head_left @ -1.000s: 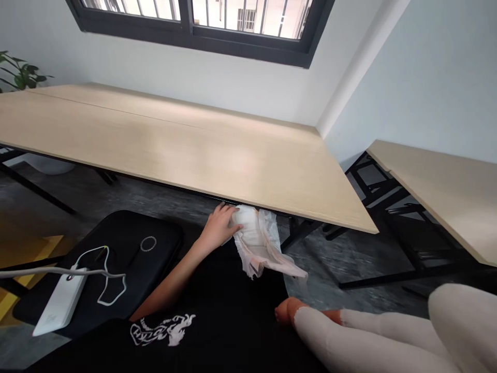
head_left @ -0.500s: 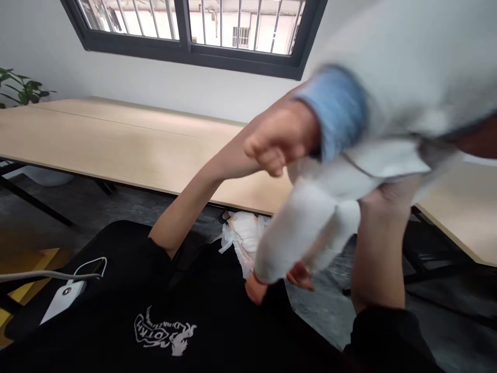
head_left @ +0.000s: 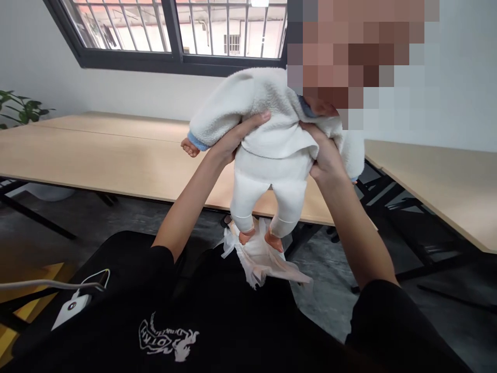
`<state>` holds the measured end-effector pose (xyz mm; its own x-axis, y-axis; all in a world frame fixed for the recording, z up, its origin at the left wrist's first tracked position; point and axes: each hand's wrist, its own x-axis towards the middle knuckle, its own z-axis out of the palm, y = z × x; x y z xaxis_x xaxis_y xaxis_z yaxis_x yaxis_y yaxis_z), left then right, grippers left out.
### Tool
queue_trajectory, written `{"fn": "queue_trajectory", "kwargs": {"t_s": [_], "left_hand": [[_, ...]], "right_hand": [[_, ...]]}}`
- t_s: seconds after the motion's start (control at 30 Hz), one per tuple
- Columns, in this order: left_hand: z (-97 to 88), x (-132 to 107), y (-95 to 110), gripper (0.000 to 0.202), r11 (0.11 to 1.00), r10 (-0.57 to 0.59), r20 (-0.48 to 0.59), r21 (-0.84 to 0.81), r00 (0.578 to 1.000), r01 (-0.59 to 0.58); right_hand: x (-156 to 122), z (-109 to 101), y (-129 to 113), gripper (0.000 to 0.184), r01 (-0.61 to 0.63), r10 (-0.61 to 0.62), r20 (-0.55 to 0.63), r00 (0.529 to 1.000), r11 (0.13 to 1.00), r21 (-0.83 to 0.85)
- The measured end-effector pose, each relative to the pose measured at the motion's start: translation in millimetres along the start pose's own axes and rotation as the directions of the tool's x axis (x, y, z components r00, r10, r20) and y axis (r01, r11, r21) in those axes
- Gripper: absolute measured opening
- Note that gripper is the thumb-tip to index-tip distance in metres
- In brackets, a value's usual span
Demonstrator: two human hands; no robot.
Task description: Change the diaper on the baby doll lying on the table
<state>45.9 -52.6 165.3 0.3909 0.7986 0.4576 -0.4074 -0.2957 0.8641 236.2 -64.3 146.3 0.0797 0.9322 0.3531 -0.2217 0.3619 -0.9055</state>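
Observation:
A baby doll (head_left: 272, 168) in a white fleece top with blue cuffs and white trousers hangs upright in front of me. My left hand (head_left: 243, 132) grips its torso under the arm, thumb across the chest. On the other side my right hand (head_left: 325, 154) holds the torso, its fingers partly hidden behind the fleece. The doll's bare feet are just above or touching an unfolded diaper (head_left: 258, 261) spread over my lap; I cannot tell which. The doll's head is blurred out.
A long wooden table (head_left: 116, 150) stands ahead under a barred window (head_left: 178, 31), with another table (head_left: 438, 186) to the right. On the black chair at lower left lie a white power bank (head_left: 72, 310) and a cable (head_left: 50, 284). A plant (head_left: 23, 109) is at far left.
The doll has swung from a tilted, blurred position at upper right to upright before me, its feet now over the diaper. Both hands are now visible at its torso.

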Motion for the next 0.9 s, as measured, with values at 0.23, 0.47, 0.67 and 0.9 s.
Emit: {"fn": "queue_trajectory", "kwargs": {"t_s": [0.23, 0.47, 0.67, 0.9], "left_hand": [[-14.0, -4.8, -21.9, 0.027, 0.967, -0.205, -0.116, -0.178, 0.972, 0.183], [-41.9, -3.5, -57.6, 0.026, 0.938, -0.212, -0.19, -0.315, 0.958, 0.145], [-61.1, 3.1, -85.7, 0.026, 0.898, -0.254, -0.134, -0.4, 0.958, 0.182], [-73.1, 6.7, -108.6, 0.027, 0.946, -0.259, -0.215, -0.251, 0.942, 0.203]], "right_hand": [[-6.3, -0.2, 26.5, 0.04, 0.037, -0.037, -0.005, 0.999, 0.999, 0.009], [-9.6, 3.0, 42.2, 0.049, -0.036, 0.038, 0.026, 0.999, 0.996, -0.08], [-0.2, 3.5, 56.6, 0.06, -0.048, 0.053, 0.055, 0.997, 0.994, -0.1], [12.9, -6.2, 88.8, 0.063, -0.139, 0.144, 0.095, 0.985, 0.989, -0.052]]}}
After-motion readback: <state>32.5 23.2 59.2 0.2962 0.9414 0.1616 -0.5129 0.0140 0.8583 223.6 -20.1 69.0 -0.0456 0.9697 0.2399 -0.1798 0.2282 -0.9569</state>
